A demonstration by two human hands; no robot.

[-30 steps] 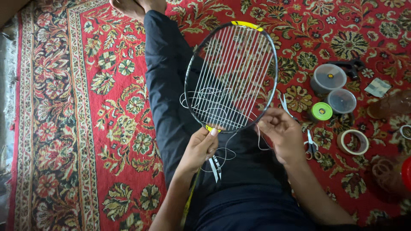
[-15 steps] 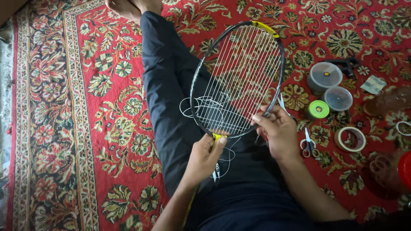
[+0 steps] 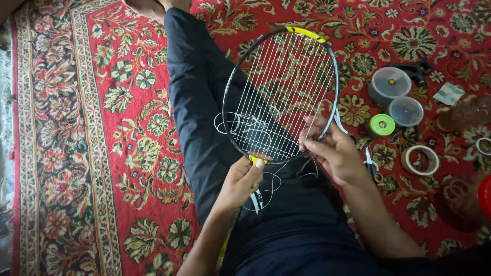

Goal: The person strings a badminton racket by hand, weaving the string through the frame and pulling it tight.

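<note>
A badminton racket [image 3: 286, 92] with a dark frame and yellow tip lies over my outstretched leg in dark trousers [image 3: 204, 102]. My left hand [image 3: 243, 179] grips the racket at the throat, just below the head. My right hand [image 3: 332, 151] pinches a white string [image 3: 240, 125] at the lower right rim of the head, fingers among the strings. Loose loops of string hang at the head's lower left and below the throat.
A red patterned carpet [image 3: 102, 128] covers the floor. To the right lie two round clear plastic tubs [image 3: 389, 83], a green tape roll [image 3: 381, 124], a white tape ring [image 3: 420, 159], scissors [image 3: 371, 163], a dark tool [image 3: 417, 69] and a red object [image 3: 485, 194].
The racket head has shifted right and up in view. My right hand has moved up from beside the lap onto the lower right rim of the head.
</note>
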